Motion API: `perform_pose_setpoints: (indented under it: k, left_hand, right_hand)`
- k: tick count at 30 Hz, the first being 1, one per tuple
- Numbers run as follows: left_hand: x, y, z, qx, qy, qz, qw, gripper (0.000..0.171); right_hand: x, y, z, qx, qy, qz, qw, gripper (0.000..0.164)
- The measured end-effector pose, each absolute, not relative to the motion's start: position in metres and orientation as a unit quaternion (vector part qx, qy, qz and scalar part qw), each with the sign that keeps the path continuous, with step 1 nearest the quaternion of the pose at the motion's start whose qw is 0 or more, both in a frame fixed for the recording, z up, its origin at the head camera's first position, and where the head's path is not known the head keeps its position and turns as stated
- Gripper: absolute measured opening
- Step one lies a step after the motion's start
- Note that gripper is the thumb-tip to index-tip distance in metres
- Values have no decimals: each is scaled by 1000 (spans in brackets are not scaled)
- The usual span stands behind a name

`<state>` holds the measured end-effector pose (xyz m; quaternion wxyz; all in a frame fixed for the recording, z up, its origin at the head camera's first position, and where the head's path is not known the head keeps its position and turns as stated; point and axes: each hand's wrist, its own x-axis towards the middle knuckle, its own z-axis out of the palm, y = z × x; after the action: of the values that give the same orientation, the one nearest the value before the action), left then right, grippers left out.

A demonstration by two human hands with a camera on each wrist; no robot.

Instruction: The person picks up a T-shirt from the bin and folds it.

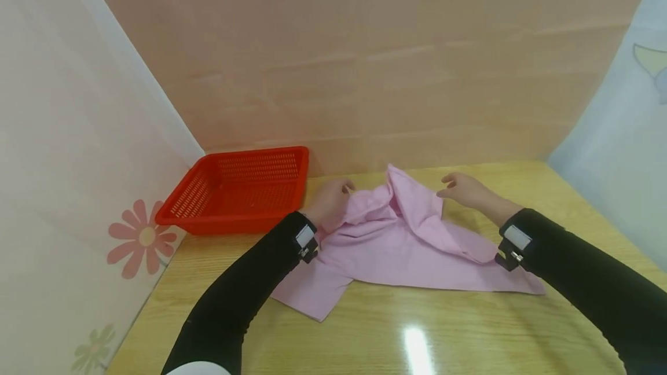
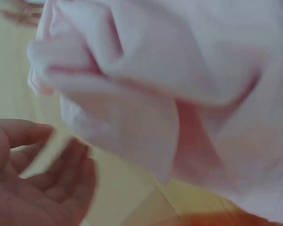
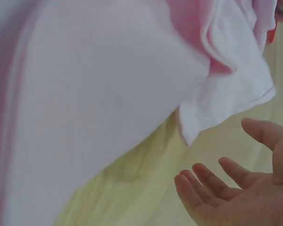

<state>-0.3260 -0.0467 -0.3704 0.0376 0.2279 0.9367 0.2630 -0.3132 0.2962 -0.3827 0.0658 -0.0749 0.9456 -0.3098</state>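
Note:
A crumpled pink shirt (image 1: pixel 385 253) lies across the table, with a short sleeve (image 1: pixel 315 294) spread toward the lower left. Some of its fabric stands up in a raised fold (image 1: pixel 411 201) between the two hands. My left hand (image 1: pixel 329 204) is over the shirt's far left part; in the left wrist view its fingers (image 2: pixel 70 188) are relaxed and apart from the cloth (image 2: pixel 132 117). On the other side, my right hand (image 1: pixel 466 191) hovers just right of the raised fold. The right wrist view shows its fingers (image 3: pixel 212 186) spread, holding nothing, below the shirt's edge (image 3: pixel 226 108).
A red plastic basket (image 1: pixel 234 225) with slotted walls stands at the back left of the wooden table (image 1: pixel 354 334). An orange-brown sheet (image 1: pixel 365 62) hangs behind the table. Pale flower-patterned sheeting (image 1: pixel 78 132) borders the left side, and another pale sheet (image 1: pixel 620 149) the right.

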Motion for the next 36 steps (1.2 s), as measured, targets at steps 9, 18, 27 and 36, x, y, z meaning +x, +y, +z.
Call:
perform_pose_setpoints:
  k: [9,18,27,36]
  left_hand:
    - [-336,-56,-373,166,929,293,156,41]
    - [-332,-47,-372,178,941,268,107,31]
    - [-326,-41,-376,186,947,256,46,19]
    - [-321,-46,-353,217,948,233,-18,21]
  right_hand:
    - [-324,302,-401,-37,911,-383,150,54]
    - [-321,300,-395,-9,886,-449,113,38]
    - [-313,294,-372,-14,862,-504,57,39]
    - [-311,303,-345,-25,872,-488,19,38]
